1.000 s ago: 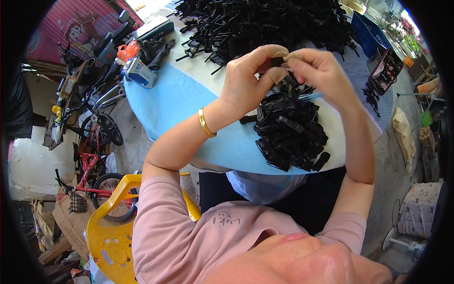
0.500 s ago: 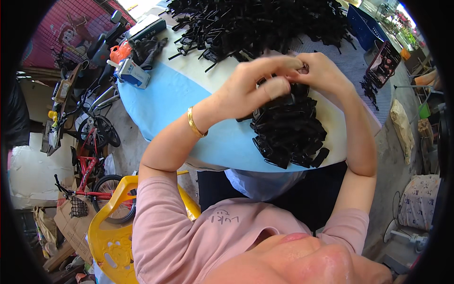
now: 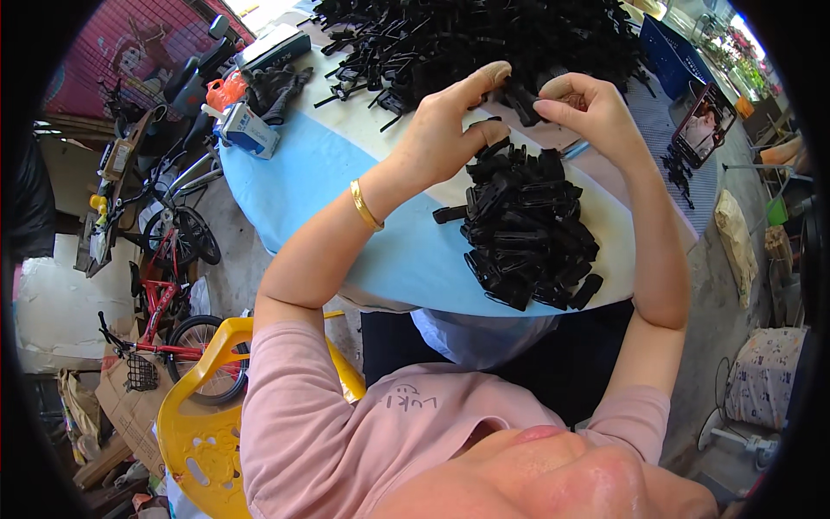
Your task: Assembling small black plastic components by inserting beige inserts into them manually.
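Note:
Over the table, my left hand (image 3: 454, 121) is open. Its thumb and forefinger are spread apart, with the thumb just above the far end of a pile of small black plastic pieces (image 3: 527, 229). My right hand (image 3: 596, 108) is closed in a pinch, thumb and forefinger curled towards each other. What sits between those fingertips is too small to make out. One black plastic piece (image 3: 520, 104) shows between my two hands, by the right thumb tip; which hand touches it is unclear. Beyond them lies a larger heap of black pieces with thin stems (image 3: 484, 35).
The table cover (image 3: 346, 208) is pale blue and cream. A blue-white carton (image 3: 251, 130) and dark gloves (image 3: 275, 91) lie at the left. At the right are a propped phone (image 3: 705, 125) and a blue basket (image 3: 670, 56). A yellow chair (image 3: 194, 415) and red bicycle (image 3: 160, 303) stand left.
My hands were together over the near pile's far end and have moved apart. The left fingers have spread open, and more of the near pile now shows.

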The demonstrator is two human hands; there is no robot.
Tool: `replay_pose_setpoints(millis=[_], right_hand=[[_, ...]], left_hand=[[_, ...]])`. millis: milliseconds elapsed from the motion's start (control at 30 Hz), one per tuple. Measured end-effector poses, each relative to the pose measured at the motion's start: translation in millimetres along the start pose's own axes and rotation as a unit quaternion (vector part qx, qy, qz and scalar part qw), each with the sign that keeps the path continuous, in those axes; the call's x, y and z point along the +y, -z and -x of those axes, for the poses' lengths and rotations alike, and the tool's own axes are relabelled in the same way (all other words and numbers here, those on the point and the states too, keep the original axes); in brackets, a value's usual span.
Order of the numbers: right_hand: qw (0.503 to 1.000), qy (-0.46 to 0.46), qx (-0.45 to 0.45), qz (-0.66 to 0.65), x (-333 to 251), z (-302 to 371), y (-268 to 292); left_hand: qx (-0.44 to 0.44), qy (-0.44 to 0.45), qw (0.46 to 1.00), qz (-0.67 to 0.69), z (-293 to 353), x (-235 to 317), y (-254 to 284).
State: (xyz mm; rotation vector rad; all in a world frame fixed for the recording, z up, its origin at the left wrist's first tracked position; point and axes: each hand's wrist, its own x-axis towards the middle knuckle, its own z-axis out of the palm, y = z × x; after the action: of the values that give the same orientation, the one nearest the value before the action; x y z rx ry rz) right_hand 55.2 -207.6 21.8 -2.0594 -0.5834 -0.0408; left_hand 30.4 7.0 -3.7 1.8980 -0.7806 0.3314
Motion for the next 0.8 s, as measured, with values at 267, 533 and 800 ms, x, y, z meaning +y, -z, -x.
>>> replay_pose_setpoints(millis=[267,533,800], right_hand=[[0.983,0.113,0.094,0.106,-18,11,-26],[0.968,0.145,0.158,0.129,-22,13,-21],[0.982,0.001,-0.009,-0.189,-22,10,-11]], left_hand=[[0.051,0.054,0.980,0.186,-2,0,-1],[-0.084,0.130,0.988,-0.012,-1,13,14],[-0.042,0.064,0.984,0.163,1,10,9]])
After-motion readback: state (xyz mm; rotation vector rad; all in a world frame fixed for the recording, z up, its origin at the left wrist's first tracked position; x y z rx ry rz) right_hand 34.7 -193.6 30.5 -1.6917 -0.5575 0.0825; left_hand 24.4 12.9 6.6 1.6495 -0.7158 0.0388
